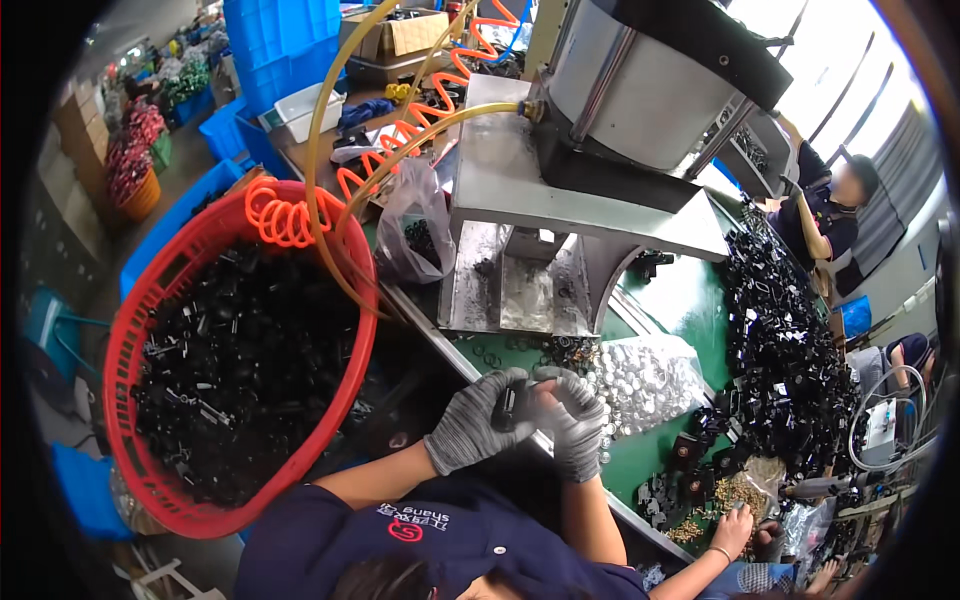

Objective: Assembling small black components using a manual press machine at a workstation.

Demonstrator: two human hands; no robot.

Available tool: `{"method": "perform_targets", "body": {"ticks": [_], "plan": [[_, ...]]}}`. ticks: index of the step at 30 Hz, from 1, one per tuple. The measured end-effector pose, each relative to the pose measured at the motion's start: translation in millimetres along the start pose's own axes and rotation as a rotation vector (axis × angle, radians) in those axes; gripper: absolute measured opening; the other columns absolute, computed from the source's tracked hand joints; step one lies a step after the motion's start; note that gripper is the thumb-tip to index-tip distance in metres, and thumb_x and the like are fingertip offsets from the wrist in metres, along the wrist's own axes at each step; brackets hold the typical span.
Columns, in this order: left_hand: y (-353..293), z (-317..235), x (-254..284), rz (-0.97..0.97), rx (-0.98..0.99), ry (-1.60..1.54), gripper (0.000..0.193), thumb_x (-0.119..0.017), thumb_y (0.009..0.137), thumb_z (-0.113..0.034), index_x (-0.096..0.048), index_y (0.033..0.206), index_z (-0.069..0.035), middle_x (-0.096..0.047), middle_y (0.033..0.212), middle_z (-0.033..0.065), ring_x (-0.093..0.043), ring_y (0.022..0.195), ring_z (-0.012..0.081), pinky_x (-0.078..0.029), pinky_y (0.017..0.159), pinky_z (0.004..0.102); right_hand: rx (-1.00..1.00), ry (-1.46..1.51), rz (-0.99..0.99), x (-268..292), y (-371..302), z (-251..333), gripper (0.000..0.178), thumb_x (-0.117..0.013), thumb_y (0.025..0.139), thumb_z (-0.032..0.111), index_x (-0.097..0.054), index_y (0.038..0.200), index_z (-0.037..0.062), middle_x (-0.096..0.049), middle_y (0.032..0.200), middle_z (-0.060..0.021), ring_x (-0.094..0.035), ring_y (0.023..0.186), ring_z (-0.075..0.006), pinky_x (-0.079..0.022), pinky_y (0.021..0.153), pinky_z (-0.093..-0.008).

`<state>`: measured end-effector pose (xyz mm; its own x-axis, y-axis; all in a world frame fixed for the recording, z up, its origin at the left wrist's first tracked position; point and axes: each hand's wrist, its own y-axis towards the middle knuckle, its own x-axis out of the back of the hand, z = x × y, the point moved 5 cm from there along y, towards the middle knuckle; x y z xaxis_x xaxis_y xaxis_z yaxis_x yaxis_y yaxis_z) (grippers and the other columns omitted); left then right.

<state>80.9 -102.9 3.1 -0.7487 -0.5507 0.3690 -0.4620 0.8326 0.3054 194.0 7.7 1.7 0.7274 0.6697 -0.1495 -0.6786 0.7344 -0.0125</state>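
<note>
My left hand [474, 422], in a grey striped knit glove, is closed around a small black part [511, 404] in front of my chest. Close beside it, my right hand [574, 425] has its gloved fingers curled, with bare fingertips facing the part. Whatever those fingers pinch is blurred and I cannot make it out. Just beyond both hands stands a metal press [522, 290] with a grey cylinder on top. A clear bag of small silvery round pieces [648, 385] lies beside its base, to the right of my right hand.
A red plastic basket [118, 430] full of black parts stands at the left. Black parts [785, 340] are heaped along the green table [680, 300]. Another person's hand [735, 530] touches small brass-coloured pieces [738, 494]. An orange coiled hose [285, 215] and yellow tubes hang near the basket.
</note>
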Motion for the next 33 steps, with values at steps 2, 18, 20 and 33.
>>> {"method": "perform_targets", "body": {"ticks": [2, 18, 20, 33], "plan": [[-1.0, 0.5, 0.6, 0.018, 0.036, -0.003, 0.067, -0.084, 0.068, -0.025, -0.051, 0.123, -0.004, -0.062, 0.109, 0.017, -0.064, 0.098, 0.0339, -0.054, 0.084, 0.038, 0.05, 0.014, 0.0, -1.5, -2.8, -1.7, 0.01, -0.067, 0.084, 0.003, -0.069, 0.093, -0.0011, -0.064, 0.109, -0.007, -0.06, 0.091, -0.012, -0.049, 0.08, -0.0258], [-5.5, 9.7, -1.6, 0.046, 0.063, -0.115, 0.072, -0.08, 0.076, -0.013, -0.045, 0.14, -0.009, -0.066, 0.114, 0.0096, -0.064, 0.103, 0.0186, -0.051, 0.089, 0.0312, -0.159, 0.124, 0.056, 1.2, 2.3, -3.2, 0.033, -0.066, 0.088, 0.016, -0.061, 0.118, 0.0023, -0.067, 0.102, -0.0062, -0.061, 0.093, -0.0122, -0.049, 0.085, -0.027], [-1.9, 8.2, -2.4, 0.089, 0.032, -0.15, 0.072, -0.079, 0.077, -0.012, -0.045, 0.14, -0.01, -0.066, 0.115, 0.009, -0.064, 0.103, 0.018, -0.051, 0.089, 0.0307, -0.145, 0.187, 0.123, 0.9, 5.0, -5.8, 0.036, -0.069, 0.087, 0.016, -0.06, 0.12, 0.0036, -0.067, 0.102, -0.005, -0.06, 0.093, -0.0106, -0.049, 0.084, -0.0267], [20.5, -1.5, -2.7, 0.008, 0.024, -0.036, 0.072, -0.078, 0.078, -0.009, -0.044, 0.141, -0.011, -0.063, 0.121, 0.0078, -0.062, 0.105, 0.0177, -0.05, 0.093, 0.0303, -0.144, 0.171, 0.25, 16.1, 19.6, 1.8, 0.042, -0.071, 0.085, 0.009, -0.058, 0.125, 0.0043, -0.065, 0.102, -0.0012, -0.059, 0.092, -0.0095, -0.049, 0.082, -0.0252]]}}
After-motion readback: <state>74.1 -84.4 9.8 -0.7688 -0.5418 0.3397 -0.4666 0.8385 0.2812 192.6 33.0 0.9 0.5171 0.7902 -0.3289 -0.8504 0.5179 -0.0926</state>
